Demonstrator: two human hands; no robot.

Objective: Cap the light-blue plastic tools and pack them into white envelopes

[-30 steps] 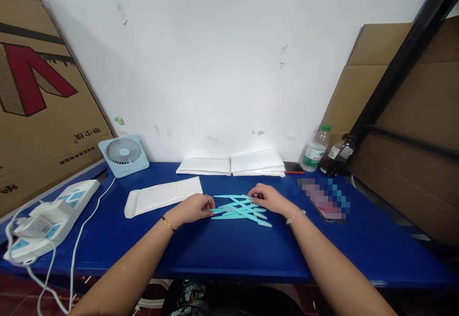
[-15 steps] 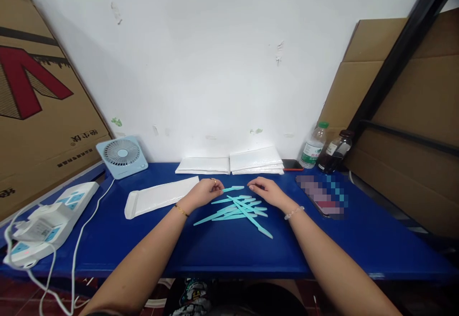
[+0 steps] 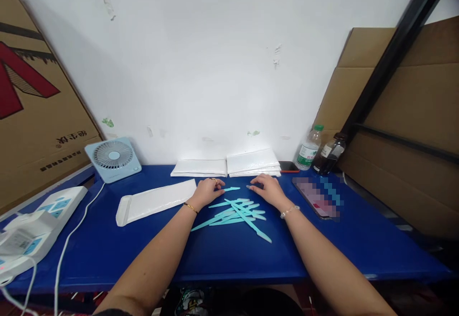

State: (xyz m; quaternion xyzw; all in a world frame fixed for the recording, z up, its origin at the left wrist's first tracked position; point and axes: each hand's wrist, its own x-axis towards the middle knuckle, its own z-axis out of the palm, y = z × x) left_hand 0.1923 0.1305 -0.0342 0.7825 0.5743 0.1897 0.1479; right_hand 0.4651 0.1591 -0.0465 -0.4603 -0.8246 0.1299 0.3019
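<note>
Several flat turquoise sticks with pale blade-like ends lie crossed in a loose pile [image 3: 238, 214] at the middle of the blue table [image 3: 247, 261]. Just behind the pile, my left hand [image 3: 209, 190] has its fingers closed at the handle end of a single turquoise stick [image 3: 233, 189], whose tip points right. My right hand [image 3: 266, 189] is right of that stick, thumb and forefinger apart, with nothing seen between them. Beside my left hand lies a long white padded envelope [image 3: 156, 202], its flap end toward the left.
White envelopes stand in two stacks [image 3: 199, 168] [image 3: 253, 162] along the wall. At left are a blue fan [image 3: 113, 158] and a power strip [image 3: 68, 206]; at right, two bottles [image 3: 307, 151] [image 3: 330, 154], a dark phone [image 3: 289, 167] and a blurred flat item [image 3: 315, 199].
The view has shifted slightly. The single stick shows less of its length beyond my left fingers, and both hands have otherwise barely moved.
</note>
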